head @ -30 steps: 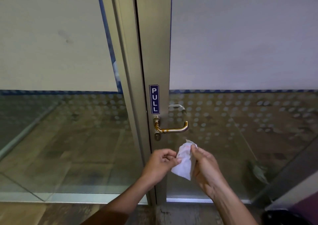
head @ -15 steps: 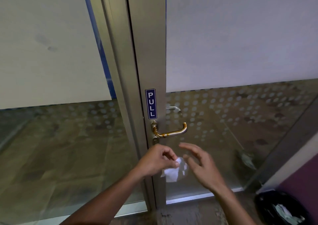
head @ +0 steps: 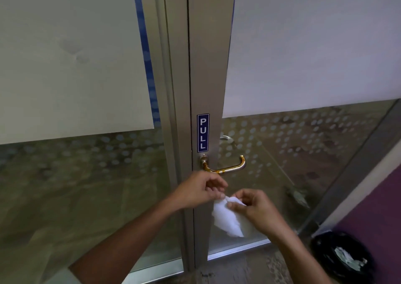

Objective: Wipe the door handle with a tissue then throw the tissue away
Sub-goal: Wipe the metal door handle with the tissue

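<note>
A brass lever door handle (head: 225,168) juts from the metal door frame (head: 207,66) under a blue PULL sign (head: 203,132). Just below the handle, both hands hold a white tissue (head: 226,219). My left hand (head: 199,189) pinches its top left edge with the fingertips. My right hand (head: 258,211) grips its top right part, and the tissue hangs down between them. Neither hand touches the handle.
A black bin with a dark liner (head: 342,260) and crumpled paper inside stands on the floor at the lower right, next to a purple wall (head: 373,207). Frosted glass panels (head: 303,45) flank the frame. A second handle (head: 225,138) shows behind the glass.
My right hand, open half a second ago, has closed on the tissue again. The tissue now hangs spread wider between both hands. The view has tilted, showing more of the bin.
</note>
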